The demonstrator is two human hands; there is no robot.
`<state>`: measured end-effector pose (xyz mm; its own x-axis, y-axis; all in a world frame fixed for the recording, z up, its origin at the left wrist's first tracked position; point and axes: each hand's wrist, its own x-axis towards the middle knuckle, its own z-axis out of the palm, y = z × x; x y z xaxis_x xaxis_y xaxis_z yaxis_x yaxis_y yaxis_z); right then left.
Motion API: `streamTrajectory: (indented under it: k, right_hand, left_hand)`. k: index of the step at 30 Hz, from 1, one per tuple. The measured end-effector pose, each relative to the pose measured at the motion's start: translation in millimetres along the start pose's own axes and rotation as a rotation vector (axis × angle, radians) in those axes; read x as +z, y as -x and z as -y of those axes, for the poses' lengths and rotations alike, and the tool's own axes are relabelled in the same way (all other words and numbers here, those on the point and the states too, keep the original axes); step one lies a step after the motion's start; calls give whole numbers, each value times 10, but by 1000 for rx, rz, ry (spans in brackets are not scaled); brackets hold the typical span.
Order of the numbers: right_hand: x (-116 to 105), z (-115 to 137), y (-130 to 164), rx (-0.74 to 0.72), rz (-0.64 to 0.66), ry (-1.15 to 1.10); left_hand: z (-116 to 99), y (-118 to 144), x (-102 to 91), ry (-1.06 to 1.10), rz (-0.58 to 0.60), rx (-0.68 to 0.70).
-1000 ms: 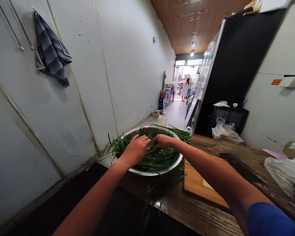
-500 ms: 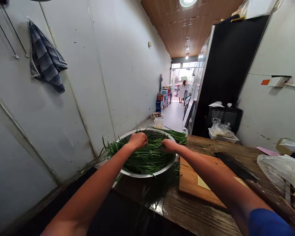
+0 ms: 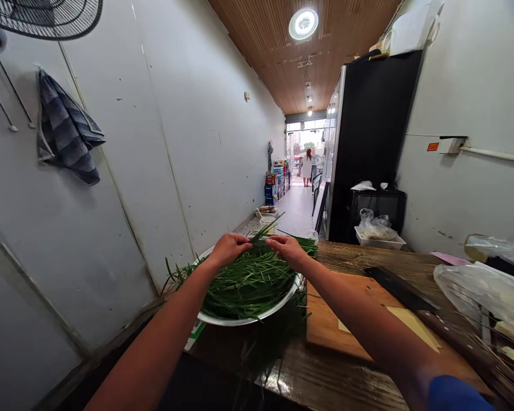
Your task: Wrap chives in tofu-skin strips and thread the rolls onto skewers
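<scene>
Together, the left hand (image 3: 228, 247) and the right hand (image 3: 288, 249) close on a small bunch of long green chive leaves (image 3: 248, 279) at the far side of the heap, the fingertips pinching a few blades and lifting them a little above the rest. The chives fill a wide shiny metal bowl (image 3: 257, 315) that stands at the near left end of the dark wet wooden table (image 3: 325, 371); some leaves hang over its rim on the left and at the back.

I judge the leaves to be light, soft and limp, probably damp and a bit slippery, so they bend where they are not supported. It seems best to hold them as a gathered bunch near the middle or near the cut ends, with gentle pressure, because a hard pinch can bruise them.

Just beside the bowl, on the right, lies a light brown wooden cutting board (image 3: 346, 325), and a long dark cleaver (image 3: 411, 297) rests across its far edge. Clear plastic bags (image 3: 484, 285) lie further right. A blue-grey striped towel (image 3: 64, 134) hangs on the white wall at the left.

A small orange label (image 3: 432, 146) is on the right wall, but its writing is too small to read. The stacked boxes (image 3: 274, 182) down the corridor carry print that I cannot read either.
</scene>
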<state>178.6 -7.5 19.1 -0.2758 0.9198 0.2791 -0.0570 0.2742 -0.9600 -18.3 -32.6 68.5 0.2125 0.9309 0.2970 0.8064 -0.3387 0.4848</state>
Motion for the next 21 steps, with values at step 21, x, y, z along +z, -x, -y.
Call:
streamTrajectory:
  k: [21]
  right_hand:
    - [104,-10,103,-4,-8,-300]
  left_hand:
    - [-25,169,398,245,113,33]
